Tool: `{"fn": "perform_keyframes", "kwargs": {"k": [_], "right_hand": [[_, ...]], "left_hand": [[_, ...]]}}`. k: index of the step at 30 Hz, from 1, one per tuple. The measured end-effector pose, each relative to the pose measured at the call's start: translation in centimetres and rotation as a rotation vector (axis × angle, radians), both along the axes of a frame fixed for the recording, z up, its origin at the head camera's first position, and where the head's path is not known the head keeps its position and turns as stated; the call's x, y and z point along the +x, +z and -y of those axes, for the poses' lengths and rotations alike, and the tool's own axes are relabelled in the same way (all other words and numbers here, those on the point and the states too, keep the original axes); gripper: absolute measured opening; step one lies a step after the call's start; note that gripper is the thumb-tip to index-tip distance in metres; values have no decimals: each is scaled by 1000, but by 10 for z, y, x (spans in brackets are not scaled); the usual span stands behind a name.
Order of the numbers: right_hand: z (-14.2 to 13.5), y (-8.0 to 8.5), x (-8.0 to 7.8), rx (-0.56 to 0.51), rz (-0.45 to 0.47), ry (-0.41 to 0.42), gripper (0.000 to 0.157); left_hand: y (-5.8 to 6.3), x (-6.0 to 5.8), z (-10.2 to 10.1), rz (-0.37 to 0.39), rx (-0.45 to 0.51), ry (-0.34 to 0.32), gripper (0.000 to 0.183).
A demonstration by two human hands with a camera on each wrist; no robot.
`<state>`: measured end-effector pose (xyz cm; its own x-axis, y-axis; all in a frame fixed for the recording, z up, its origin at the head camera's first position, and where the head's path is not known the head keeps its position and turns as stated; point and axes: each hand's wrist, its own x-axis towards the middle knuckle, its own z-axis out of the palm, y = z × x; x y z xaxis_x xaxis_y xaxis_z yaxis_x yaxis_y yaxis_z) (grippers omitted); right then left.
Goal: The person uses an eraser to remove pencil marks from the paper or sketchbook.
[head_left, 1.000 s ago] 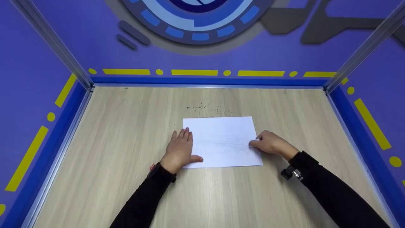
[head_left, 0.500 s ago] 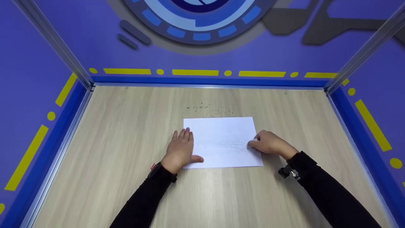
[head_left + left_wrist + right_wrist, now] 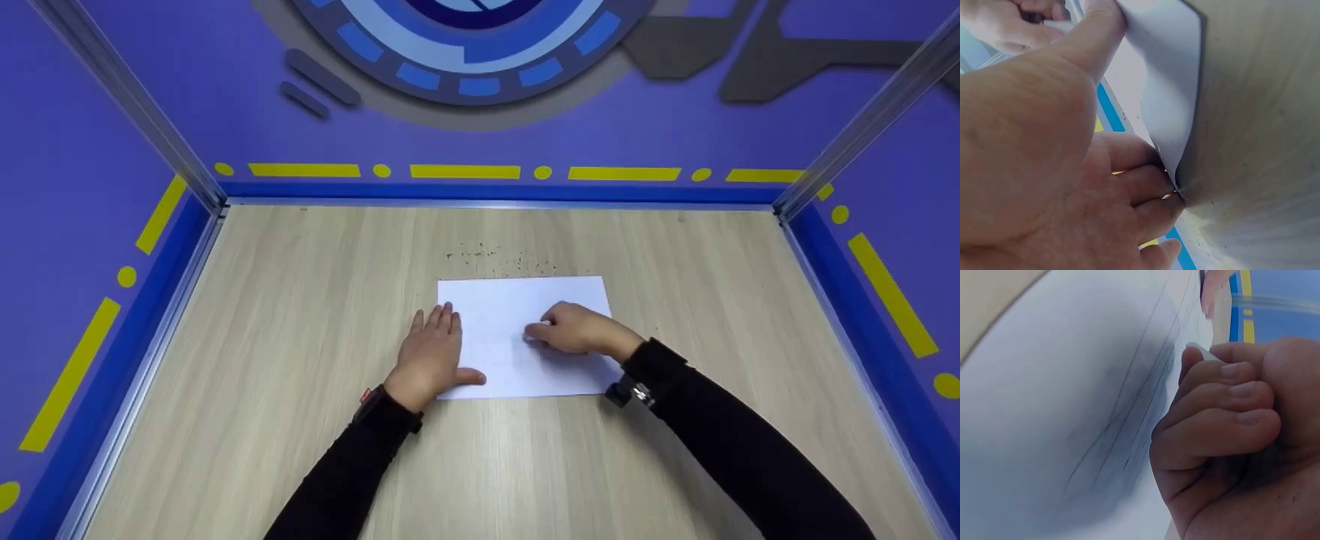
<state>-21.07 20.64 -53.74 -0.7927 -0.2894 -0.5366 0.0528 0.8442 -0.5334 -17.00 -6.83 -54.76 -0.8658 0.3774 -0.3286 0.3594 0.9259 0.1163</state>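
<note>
A white sheet of paper [image 3: 491, 367] lies on the wooden table, with thin dark pencil lines [image 3: 1143, 385] across it in the right wrist view. My left hand [image 3: 429, 356] rests spread over the sheet's left edge, thumb out to the right. Beside that hand, the paper's edge bows up slightly in the left wrist view. Around the middle of the sheet, my right hand [image 3: 581, 330] pinches a small white eraser [image 3: 1203, 352], its fingers curled. Most of the eraser is hidden by the fingers; a white end shows between them.
Dark crumbs [image 3: 487, 253] are scattered on the table [image 3: 315, 300] just behind the sheet. Blue-purple walls [image 3: 465, 142] with yellow marks enclose the back and both sides. A black device [image 3: 628, 391] sits on the right wrist.
My right hand has slid left with the eraser, from the sheet's right edge to near its middle. The left hand and the paper stay in place.
</note>
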Motion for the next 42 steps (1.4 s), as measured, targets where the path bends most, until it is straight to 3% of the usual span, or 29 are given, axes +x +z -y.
{"fn": "perform_keyframes", "kwargs": {"k": [7,13,21,31,42], "right_hand": [[35,-2,-14,-5,1,33,54],[40,-6,-23,23,16,-16,51],[12,-6,-21,12,64,-118,50],[-29,-12,-13,-70,58,-155,54],[-72,-12,-4,-61,101,-214,48]], "left_hand": [[2,-2,-2,-15,10,8,126],[3,-3,-6,-23,14,-1,127],[3,-3,-7,-22,-26,-6,127],[-1,-2,-3,1,1,9,126],[-1,1,1,-6,-2,10,127]]}}
